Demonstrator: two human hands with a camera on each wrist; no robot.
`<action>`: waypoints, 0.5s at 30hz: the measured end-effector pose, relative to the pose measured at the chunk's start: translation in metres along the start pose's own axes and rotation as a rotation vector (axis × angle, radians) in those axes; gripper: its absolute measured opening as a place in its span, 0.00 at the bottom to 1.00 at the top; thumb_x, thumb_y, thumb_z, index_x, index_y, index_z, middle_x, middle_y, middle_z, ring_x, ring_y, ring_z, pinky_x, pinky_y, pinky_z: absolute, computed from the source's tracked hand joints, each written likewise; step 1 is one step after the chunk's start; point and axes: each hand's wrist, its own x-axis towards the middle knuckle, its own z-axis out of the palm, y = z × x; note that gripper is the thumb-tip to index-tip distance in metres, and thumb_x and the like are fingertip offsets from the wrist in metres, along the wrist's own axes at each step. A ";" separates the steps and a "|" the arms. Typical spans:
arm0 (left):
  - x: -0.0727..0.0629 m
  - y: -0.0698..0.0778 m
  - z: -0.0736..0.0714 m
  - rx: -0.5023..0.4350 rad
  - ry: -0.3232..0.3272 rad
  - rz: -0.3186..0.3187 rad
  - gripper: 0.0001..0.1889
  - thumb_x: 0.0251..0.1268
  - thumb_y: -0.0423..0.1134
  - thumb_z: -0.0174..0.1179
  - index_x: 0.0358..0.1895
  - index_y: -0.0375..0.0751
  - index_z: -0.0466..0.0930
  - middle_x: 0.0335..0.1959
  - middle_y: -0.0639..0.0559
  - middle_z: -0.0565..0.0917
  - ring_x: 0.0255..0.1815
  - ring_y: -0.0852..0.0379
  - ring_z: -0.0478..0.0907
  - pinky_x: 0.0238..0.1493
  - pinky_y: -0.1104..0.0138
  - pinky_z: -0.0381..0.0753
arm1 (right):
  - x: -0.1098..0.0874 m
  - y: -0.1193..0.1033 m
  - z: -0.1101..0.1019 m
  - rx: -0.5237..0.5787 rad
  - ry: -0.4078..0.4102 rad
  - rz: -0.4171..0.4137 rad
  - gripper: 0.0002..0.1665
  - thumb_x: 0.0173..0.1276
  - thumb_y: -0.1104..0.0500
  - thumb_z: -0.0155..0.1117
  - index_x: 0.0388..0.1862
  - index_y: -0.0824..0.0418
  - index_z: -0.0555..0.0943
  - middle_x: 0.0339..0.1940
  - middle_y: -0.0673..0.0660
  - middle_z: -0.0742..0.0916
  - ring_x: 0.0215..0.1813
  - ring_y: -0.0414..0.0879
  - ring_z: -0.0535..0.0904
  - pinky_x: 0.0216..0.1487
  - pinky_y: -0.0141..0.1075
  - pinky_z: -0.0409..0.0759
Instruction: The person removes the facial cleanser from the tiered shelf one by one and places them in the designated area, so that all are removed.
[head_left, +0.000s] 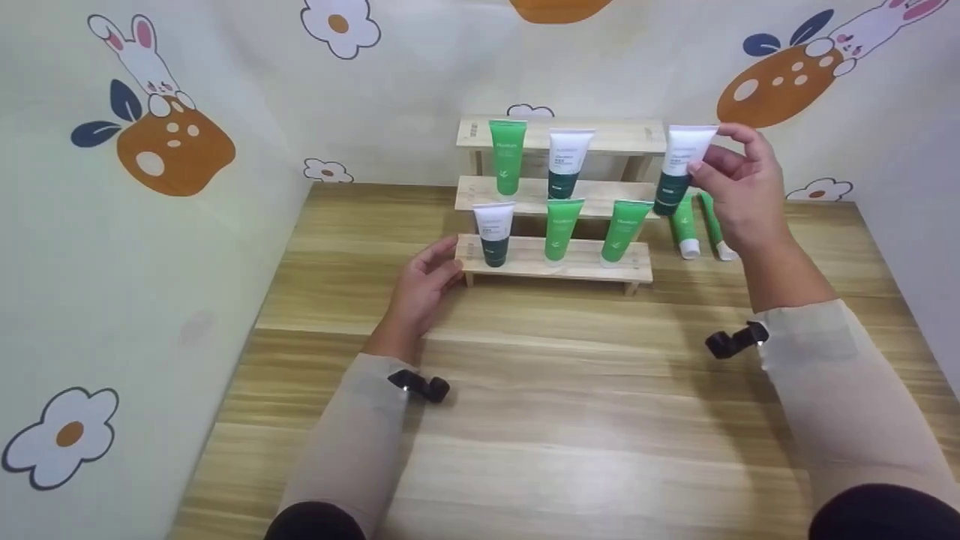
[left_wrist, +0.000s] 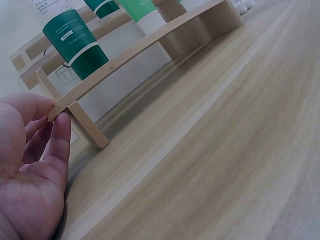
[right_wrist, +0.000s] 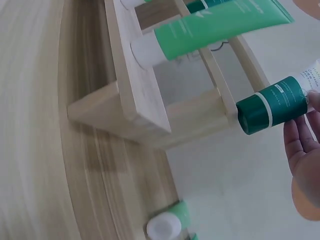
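My right hand [head_left: 739, 184] grips a white and dark green squeeze tube [head_left: 684, 169], cap down, just off the right end of the middle step. In the right wrist view the tube's green cap [right_wrist: 254, 114] is close to that step's end. My left hand [head_left: 426, 281] pinches the left end of the bottom step of a wooden three-step display rack [head_left: 555, 268]. On that step stand a white and green tube [head_left: 495, 234] and two bright green tubes [head_left: 562, 231]. A green tube [head_left: 508, 157] and a white and green tube [head_left: 568, 161] stand on the middle step.
Two green tubes with white caps [head_left: 684, 229] lie on the wood-grain tabletop [head_left: 540, 390] right of the rack, partly behind my right hand. Behind is a wall covering [head_left: 420, 97] printed with rabbits and flowers. The rack's top step [head_left: 622, 135] is against it.
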 end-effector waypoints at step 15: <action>-0.001 0.002 -0.001 0.028 0.004 0.003 0.27 0.73 0.25 0.63 0.73 0.38 0.77 0.73 0.42 0.79 0.63 0.53 0.82 0.62 0.68 0.87 | -0.002 0.005 -0.066 0.060 0.187 0.172 0.44 0.61 0.57 0.83 0.77 0.45 0.78 0.68 0.51 0.84 0.71 0.45 0.77 0.75 0.34 0.79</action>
